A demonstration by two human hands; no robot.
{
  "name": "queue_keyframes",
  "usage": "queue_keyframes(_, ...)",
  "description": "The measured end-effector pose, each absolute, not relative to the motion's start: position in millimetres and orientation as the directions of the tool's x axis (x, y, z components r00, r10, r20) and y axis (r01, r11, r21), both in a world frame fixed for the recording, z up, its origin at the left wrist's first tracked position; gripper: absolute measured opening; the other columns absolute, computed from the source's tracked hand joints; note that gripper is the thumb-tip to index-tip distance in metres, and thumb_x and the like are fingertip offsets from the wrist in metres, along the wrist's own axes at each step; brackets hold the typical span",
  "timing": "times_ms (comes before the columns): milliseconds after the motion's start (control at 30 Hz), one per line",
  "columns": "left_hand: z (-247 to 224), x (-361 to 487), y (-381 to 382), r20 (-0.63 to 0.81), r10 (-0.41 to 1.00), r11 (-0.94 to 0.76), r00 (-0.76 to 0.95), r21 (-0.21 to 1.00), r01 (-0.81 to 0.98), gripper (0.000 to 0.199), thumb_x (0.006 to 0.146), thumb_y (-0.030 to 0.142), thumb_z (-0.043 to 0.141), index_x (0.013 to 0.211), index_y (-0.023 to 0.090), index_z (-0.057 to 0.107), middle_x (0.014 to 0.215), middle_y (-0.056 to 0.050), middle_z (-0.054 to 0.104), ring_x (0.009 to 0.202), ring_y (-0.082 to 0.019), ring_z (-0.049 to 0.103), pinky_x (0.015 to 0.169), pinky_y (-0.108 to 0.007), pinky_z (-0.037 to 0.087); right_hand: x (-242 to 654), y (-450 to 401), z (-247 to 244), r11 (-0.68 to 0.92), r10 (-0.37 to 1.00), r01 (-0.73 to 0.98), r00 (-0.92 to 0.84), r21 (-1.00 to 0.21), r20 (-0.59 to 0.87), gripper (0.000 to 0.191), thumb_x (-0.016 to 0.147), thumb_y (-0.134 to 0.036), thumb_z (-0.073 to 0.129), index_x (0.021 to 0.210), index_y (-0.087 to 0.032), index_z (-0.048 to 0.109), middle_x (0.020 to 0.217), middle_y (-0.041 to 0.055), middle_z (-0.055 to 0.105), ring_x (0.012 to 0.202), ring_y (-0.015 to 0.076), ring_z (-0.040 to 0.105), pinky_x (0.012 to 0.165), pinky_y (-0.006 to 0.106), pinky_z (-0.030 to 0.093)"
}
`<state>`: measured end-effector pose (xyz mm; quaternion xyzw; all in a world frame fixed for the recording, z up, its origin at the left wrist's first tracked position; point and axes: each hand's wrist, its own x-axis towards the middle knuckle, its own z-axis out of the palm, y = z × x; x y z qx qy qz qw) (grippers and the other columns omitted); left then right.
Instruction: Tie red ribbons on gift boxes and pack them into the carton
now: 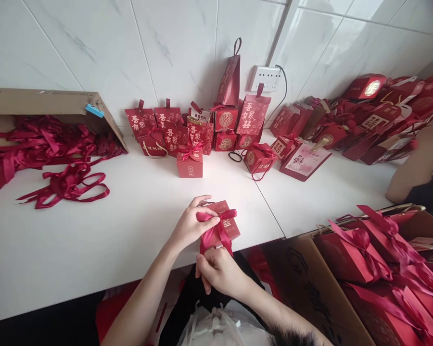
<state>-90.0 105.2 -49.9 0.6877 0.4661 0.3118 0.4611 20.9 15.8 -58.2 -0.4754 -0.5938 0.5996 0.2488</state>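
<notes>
A red gift box [234, 232] with gold characters lies at the table's front edge before me. Tied across it is a dark red satin ribbon [228, 215] in a bow, its tails hanging toward me. My left hand [192, 222] rests on the box's left side, thumb and finger pinching the bow's left loop. Just below the box, my right hand [218, 269] is closed with curled fingers at the ribbon tails; its grip on them is partly hidden. A finished red box with a bow [190, 166] stands upright behind.
Loose ribbons [70, 187] lie at left, beside a cardboard box [57, 100] of more ribbons. Red gift boxes [140, 120] line the tiled wall below a power strip [265, 77]. At right, a carton [299, 269] holds ribboned boxes; another person's arm [414, 163] rests near a pile.
</notes>
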Motion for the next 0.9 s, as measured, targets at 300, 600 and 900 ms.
queue_keyframes(300,-48,-91,104,-0.023,0.926,-0.132,0.378,0.916,0.378,0.015,0.075,0.037,0.064,0.078,0.024,0.071,0.133,-0.003,0.048,0.123,-0.025,0.048,0.109,-0.039,0.036,45,5,-40,0.018,0.88,0.457,-0.429,-0.889,-0.203,0.044,0.091,-0.044,0.04,0.057,-0.019,0.053,0.047,-0.0007,0.052,0.042,0.0096,0.049,0.047,0.021,0.037)
queue_keyframes(600,-45,-90,103,-0.046,0.934,-0.097,0.355,0.922,0.374,0.015,0.074,0.037,0.065,0.075,0.023,0.07,0.133,-0.004,0.048,0.125,-0.026,0.046,0.109,-0.041,0.035,92,16,-28,-0.258,0.933,0.583,-0.056,-0.77,-0.355,0.05,0.088,-0.059,0.034,0.058,-0.021,0.043,0.05,-0.0005,0.052,0.04,0.0111,0.05,0.047,0.023,0.036)
queue_keyframes(900,-45,-90,102,-0.051,0.945,-0.079,0.322,0.922,0.379,0.014,0.073,0.036,0.066,0.075,0.024,0.07,0.133,-0.003,0.048,0.125,-0.026,0.047,0.108,-0.039,0.035,106,16,-38,-0.313,0.92,0.391,-0.099,-0.865,-0.378,0.037,0.083,-0.051,0.05,0.063,-0.019,0.046,0.054,-0.004,0.052,0.045,0.008,0.047,0.045,0.019,0.039)
